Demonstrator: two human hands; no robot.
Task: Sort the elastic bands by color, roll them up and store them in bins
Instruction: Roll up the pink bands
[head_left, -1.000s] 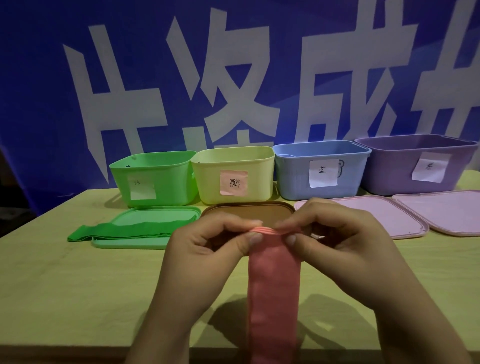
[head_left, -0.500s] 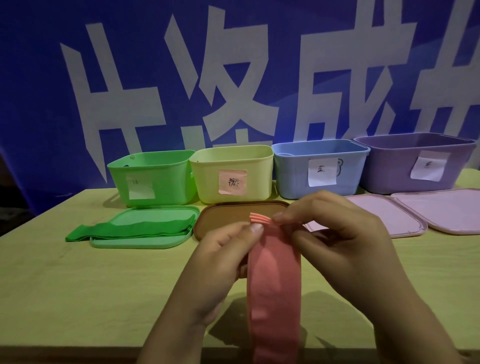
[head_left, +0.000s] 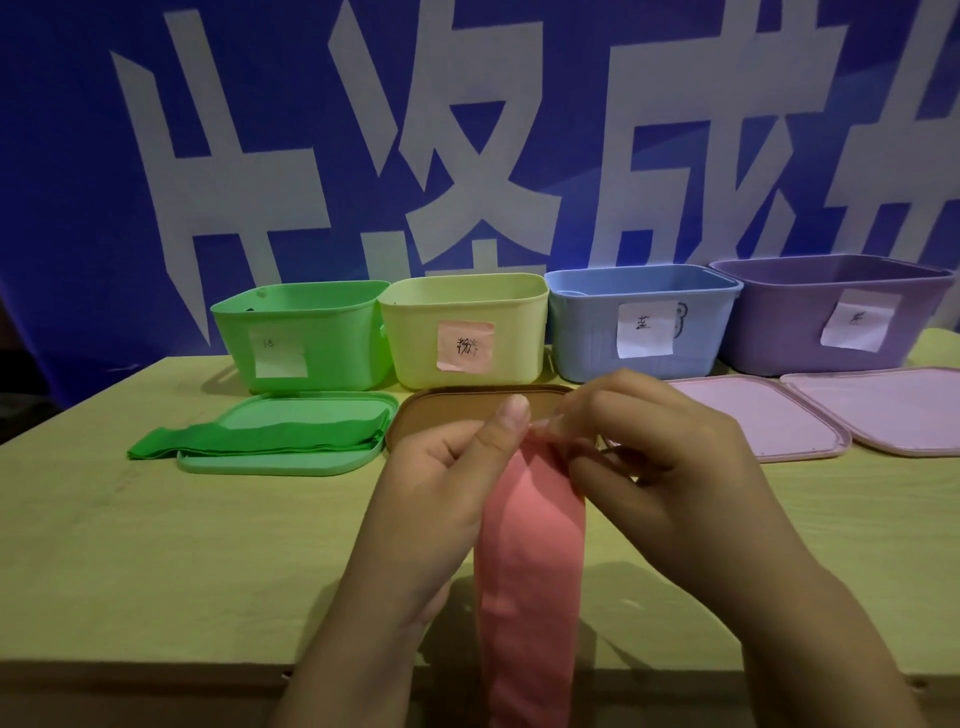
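Observation:
A pink elastic band (head_left: 530, 561) hangs in front of me over the table's near edge. My left hand (head_left: 447, 483) pinches its top from the left, thumb up. My right hand (head_left: 654, 467) pinches the same top end from the right with curled fingers. A stack of green bands (head_left: 260, 439) lies across the green lid (head_left: 311, 462). Four open bins stand in a row at the back: green (head_left: 301, 338), yellow with a pink label (head_left: 462, 332), blue (head_left: 639, 322) and purple (head_left: 836, 312).
A brown lid (head_left: 452, 410) lies behind my hands in front of the yellow bin. Two pink lids (head_left: 753, 421) (head_left: 893, 410) lie flat at the right. The wooden table (head_left: 182, 545) ends just below my wrists. A blue banner covers the wall behind.
The folded top edge of the pink band has dropped lower between my fingers, and my left thumb now stands up over it. Both hands have shifted slightly closer to me.

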